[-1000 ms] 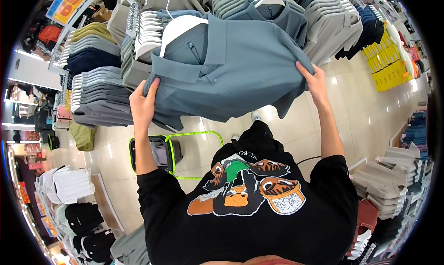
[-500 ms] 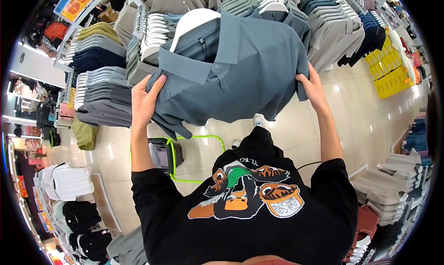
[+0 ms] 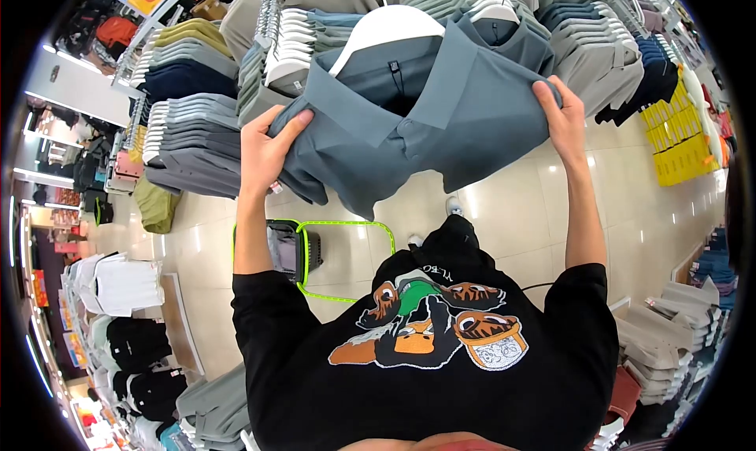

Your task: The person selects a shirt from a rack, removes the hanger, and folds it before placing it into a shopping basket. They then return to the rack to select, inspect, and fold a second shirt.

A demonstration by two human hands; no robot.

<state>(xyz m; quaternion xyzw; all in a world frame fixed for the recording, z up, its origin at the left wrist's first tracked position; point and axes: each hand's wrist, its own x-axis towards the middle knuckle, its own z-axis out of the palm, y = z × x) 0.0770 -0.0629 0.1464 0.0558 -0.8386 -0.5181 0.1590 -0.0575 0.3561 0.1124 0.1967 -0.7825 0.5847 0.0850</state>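
Observation:
A blue-grey polo shirt (image 3: 488, 128) hangs on a white hanger (image 3: 391, 32) in front of me, its collar toward me and its front falling away below. At one shoulder, my left hand (image 3: 266, 148) is closed on the fabric with the thumb on top. My right hand (image 3: 565, 119) pinches the opposite shoulder, thumb on the outer side. The shirt is spread between both hands. A dark tag (image 3: 395, 67) shows inside the neck. Part of the hanger is hidden within the shirt.
Racks of folded-over shirts on hangers (image 3: 193, 140) stand at the left, with more grey shirts (image 3: 587, 65) at the right. A shopping basket with a bright green frame (image 3: 302, 254) is on the tiled floor (image 3: 504, 231). Yellow boxes (image 3: 681, 144) stand far right.
Both hands have shifted right in view with the polo shirt, the right one also upward. The collar has straightened, and the lower front hangs differently.

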